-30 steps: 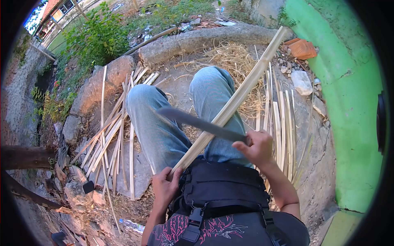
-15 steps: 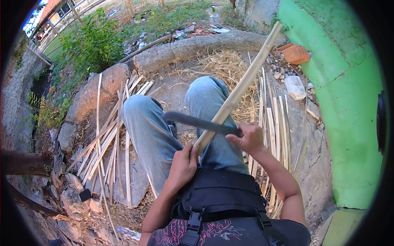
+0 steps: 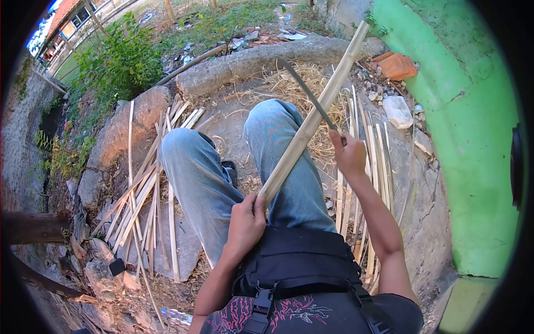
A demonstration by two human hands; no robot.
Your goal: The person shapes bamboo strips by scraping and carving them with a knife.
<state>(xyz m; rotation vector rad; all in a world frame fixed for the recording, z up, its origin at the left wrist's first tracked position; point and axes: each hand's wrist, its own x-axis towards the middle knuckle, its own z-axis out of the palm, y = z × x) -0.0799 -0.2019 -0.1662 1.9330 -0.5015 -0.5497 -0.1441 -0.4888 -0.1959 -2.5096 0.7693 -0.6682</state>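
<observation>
"what did the left hand [image 3: 247, 222] hold?"

"the left hand, nearly closed, pinched the near end of a long bamboo-like strip [image 3: 289, 153] between thumb and fingers, just above the black bag [image 3: 300, 253]. from there the strip slanted up and away to the right, over the jeans [image 3: 272, 119]."

"and the right hand [image 3: 351, 155]?"

"it was curled shut around the handle of a long knife [image 3: 302, 86], to the right of the strip. the dark grey blade crossed the strip beyond the knees, pointing up and to the left; whether its edge touched could not be told."

"how did the strip look?"

"pale, flat and straight, with a faint lengthwise grain and slight joints. the jeans beneath were faded blue denim, the bag matte fabric with straps and a buckle."

"and farther out?"

"thin, curly, straw-coloured shavings [image 3: 320, 80] lay tangled beyond the knees. narrow slats lay in a crisscrossed left-hand pile [image 3: 147, 206] and a more parallel right-hand row [image 3: 381, 167]. a rough stone edge [image 3: 250, 65] curved behind the shavings, and a chipped green wall [image 3: 434, 72] rose at right, near an orange clay fragment [image 3: 397, 66]."
</observation>
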